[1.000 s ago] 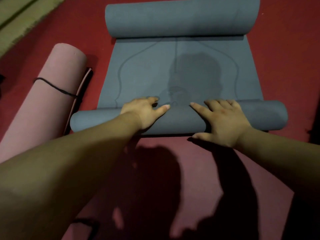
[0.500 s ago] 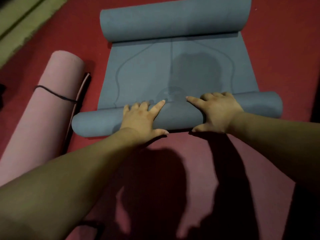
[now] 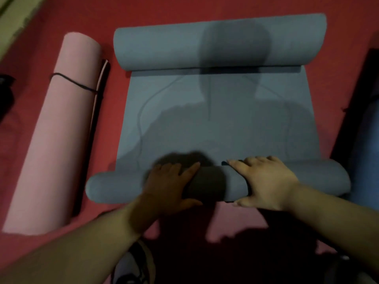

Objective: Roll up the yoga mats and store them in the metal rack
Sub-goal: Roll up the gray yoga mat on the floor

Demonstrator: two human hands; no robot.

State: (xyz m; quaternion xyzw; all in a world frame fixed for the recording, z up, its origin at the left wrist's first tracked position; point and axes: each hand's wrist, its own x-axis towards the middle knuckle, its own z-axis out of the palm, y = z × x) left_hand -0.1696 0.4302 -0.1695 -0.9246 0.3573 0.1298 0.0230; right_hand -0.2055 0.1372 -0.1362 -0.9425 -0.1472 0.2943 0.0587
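- On the red floor (image 3: 180,9): grey mat (image 3: 174,111) lies partly unrolled, with a roll at each end.
- Left hand (image 3: 168,183) and right hand (image 3: 266,179) press on the near roll, fingers (image 3: 236,166) straight and slightly spread, thumbs against its near side.
- Rolled pink mat (image 3: 55,130), tied with a black cord (image 3: 75,84), lies just left.

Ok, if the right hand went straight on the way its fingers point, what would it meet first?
The right hand lies on the near roll of the grey foam yoga mat; ahead is only its flat stretch, then probably the mat's thick far roll. Depth is unclear.
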